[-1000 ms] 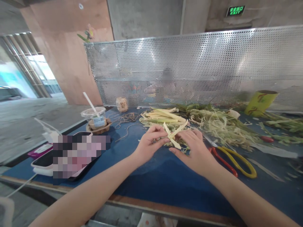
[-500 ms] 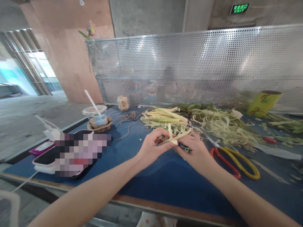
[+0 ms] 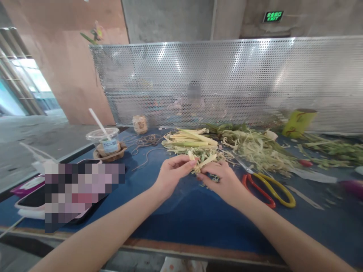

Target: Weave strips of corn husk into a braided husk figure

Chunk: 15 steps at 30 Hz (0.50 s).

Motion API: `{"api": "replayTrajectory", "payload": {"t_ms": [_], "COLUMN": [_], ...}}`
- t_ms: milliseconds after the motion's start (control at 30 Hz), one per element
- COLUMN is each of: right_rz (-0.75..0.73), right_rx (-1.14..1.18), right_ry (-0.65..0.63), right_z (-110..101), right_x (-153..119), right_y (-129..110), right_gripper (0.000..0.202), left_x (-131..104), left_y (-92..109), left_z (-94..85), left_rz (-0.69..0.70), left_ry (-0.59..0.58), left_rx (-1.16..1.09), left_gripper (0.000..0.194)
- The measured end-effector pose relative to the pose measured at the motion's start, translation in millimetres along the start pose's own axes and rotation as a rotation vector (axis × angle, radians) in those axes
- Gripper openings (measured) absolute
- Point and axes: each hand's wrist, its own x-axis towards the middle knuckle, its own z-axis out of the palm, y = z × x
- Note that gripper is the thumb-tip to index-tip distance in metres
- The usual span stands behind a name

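Observation:
My left hand (image 3: pixel 174 172) pinches one end of a pale, folded plant strip (image 3: pixel 206 162) between thumb and fingers. On the strip's other side, my right hand (image 3: pixel 219 177) has its fingers curled round it. Both hands are close together above the blue table (image 3: pixel 170 219). Just beyond them lies a heap of pale yellow-green stalks (image 3: pixel 193 139), with small green scraps (image 3: pixel 210 153) in front of it. Scissors with a red and a yellow handle (image 3: pixel 268 189) rest to the right of my right hand.
A lidded cup with a straw (image 3: pixel 106 141), twine (image 3: pixel 147 141) and a phone (image 3: pixel 34 194) are on the left. Shredded leaves (image 3: pixel 249 145) and a yellow-green cylinder (image 3: pixel 299 122) stand or lie at the right. A perforated metal screen (image 3: pixel 170 83) rises behind.
The view has shifted to the right. My fingers have changed their hold on the strip, and its upright piece now leans beside my left fingertips.

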Motion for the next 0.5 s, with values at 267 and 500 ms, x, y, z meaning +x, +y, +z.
{"api": "replayTrajectory", "payload": {"t_ms": [267,500], "right_rz": [0.058,0.308], "right_rx": [-0.013,-0.031], "right_ry": [-0.108,0.176], "right_z": [-5,-22], "right_x": [3,12], "right_y": [-3,34], "right_gripper": [0.028,0.022], "left_x": [11,23], "left_y": [-4,6], "left_z": [-6.7,-20.1], "left_rz": [-0.066,0.046], "left_ry": [0.120,0.313], "left_rx": [0.031,-0.019], "left_gripper": [0.026,0.027]}}
